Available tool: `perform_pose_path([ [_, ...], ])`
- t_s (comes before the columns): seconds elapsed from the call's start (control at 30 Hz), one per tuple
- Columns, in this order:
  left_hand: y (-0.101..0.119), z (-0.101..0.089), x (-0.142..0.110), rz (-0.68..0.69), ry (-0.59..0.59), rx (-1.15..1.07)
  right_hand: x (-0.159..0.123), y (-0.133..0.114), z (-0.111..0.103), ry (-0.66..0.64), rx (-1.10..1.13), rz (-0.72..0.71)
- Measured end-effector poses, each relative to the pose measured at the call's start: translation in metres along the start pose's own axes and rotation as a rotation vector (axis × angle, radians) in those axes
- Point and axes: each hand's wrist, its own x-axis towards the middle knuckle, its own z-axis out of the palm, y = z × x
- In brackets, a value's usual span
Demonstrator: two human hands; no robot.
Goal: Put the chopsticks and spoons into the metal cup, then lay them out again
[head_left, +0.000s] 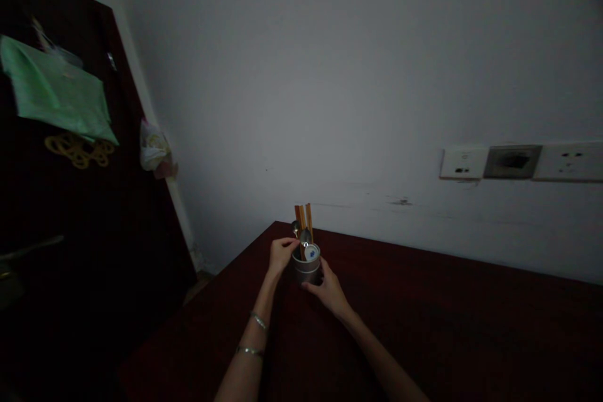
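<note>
A dark cylindrical holder (307,270) with a pale rim stands upright on the table. My right hand (331,292) is wrapped around its right side and front, thumb low across it. Several wooden chopsticks (309,220) rise from the holder, beside a metal spoon (306,237) with its bowl up. A white spoon with a blue mark (311,253) sits at the front of the opening. At the rim's left, my left hand (282,253) is closed in a pinch, fingertips at the handle just below a smaller metal spoon (296,226). The lower ends are hidden inside the holder.
The dark red table (424,301) meets a grey wall (330,75) behind the holder. Sockets (512,162) are on the wall at right. To the left is a dark door (117,213) with a green cloth (61,91); a plastic bag (153,146) hangs beside it.
</note>
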Motion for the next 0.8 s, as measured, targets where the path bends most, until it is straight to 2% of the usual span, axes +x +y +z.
perform_pose_path([
  [0.13,0.005,-0.002,0.0,-0.005,0.015,0.001,0.0,0.001,-0.001,-0.012,-0.006,0.003],
  [0.3,0.021,-0.006,0.0,0.014,0.034,-0.009,-0.001,0.0,0.0,-0.015,-0.009,0.002],
  [0.5,0.043,-0.01,0.0,0.071,0.124,-0.03,-0.001,0.0,-0.001,-0.003,-0.023,0.001],
  [0.8,0.098,-0.018,-0.01,0.212,0.279,-0.147,-0.001,0.001,0.0,0.008,-0.018,0.006],
])
